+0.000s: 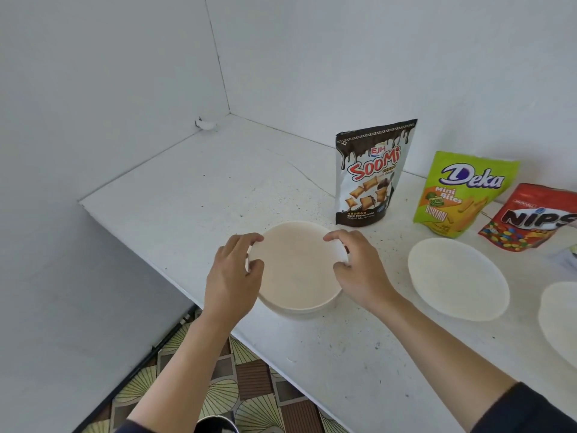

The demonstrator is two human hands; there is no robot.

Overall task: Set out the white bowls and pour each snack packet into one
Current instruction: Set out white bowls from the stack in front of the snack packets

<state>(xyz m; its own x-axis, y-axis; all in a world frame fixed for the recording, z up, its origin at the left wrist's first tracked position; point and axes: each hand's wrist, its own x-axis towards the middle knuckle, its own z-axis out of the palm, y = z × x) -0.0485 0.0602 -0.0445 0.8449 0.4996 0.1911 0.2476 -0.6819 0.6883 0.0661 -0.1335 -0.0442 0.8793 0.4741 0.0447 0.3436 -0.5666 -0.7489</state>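
The white bowl (pixel 296 270) is held near the front edge of the white counter (pixel 187 198), just in front of the Soomi packet (pixel 373 176). It is gripped on both sides: the left rim is pinched by the left hand (pixel 234 273) and the right rim by the right hand (pixel 359 270), with fingers curled over the edge and thumbs on the near side. The hands are kept apart by the bowl's full width. Whether the bowl rests on the counter or is lifted just clear cannot be told. A doubled edge is seen at its lower left, so one bowl or a nested pair cannot be settled.

To the right, a second bowl (pixel 457 278) is seen whole on the counter, apart from the first. A third bowl (pixel 562 320) is cut off by the right border, with only its left part shown. Three bowls are counted that way.

Three packets are counted, all upright along the back: Soomi, then the green Deka packet (pixel 459 195), then the red Nips packet (pixel 530 217), whose right side is cropped. A pale scrap beside it at the border is too cut off to name.

A dark sleeve (pixel 530 410) is seen on the right arm. A patterned floor (pixel 249 385) shows below the counter.
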